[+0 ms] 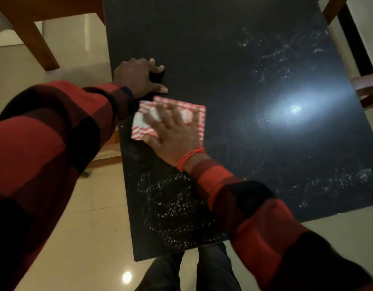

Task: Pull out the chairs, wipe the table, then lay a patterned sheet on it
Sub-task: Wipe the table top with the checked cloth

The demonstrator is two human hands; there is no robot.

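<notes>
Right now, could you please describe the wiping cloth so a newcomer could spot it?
Start at the black table and find its left edge. The folded cloth lies flat there under the right hand. It is the only red-and-white checked thing on that dark top.

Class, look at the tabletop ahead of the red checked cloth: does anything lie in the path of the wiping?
Nothing visible blocks it. The right hand presses the cloth flat on the black table; the left hand rests near the table's left edge, beside the cloth.
</notes>
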